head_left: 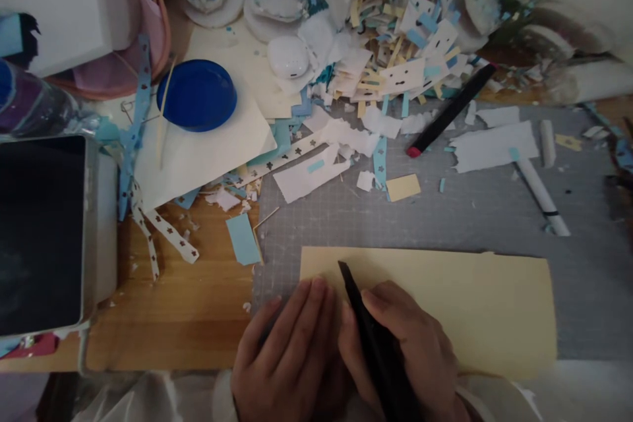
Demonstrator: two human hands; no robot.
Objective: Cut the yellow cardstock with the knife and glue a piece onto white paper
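A strip of pale yellow paper (pixel 499 316) lies on the grey cutting mat (pixel 475 211) near the front edge. My left hand (pixel 291 349) rests on the strip's left end, its fingers stretched out and pressing down. In my right hand (pixel 410 343) is a black utility knife (pixel 363 316), gripped between thumb and fingers. Its tip points up and left, over the paper just right of my left fingertips. Whether the blade touches the paper I cannot tell.
Cut paper scraps (pixel 386 72) heap at the back. A black pen (pixel 452 109) and a white pen (pixel 541 198) lie on the mat. At left are a blue lid (pixel 198 95), a dark-screened tablet (pixel 42 231) and a light-blue paper piece (pixel 242 239).
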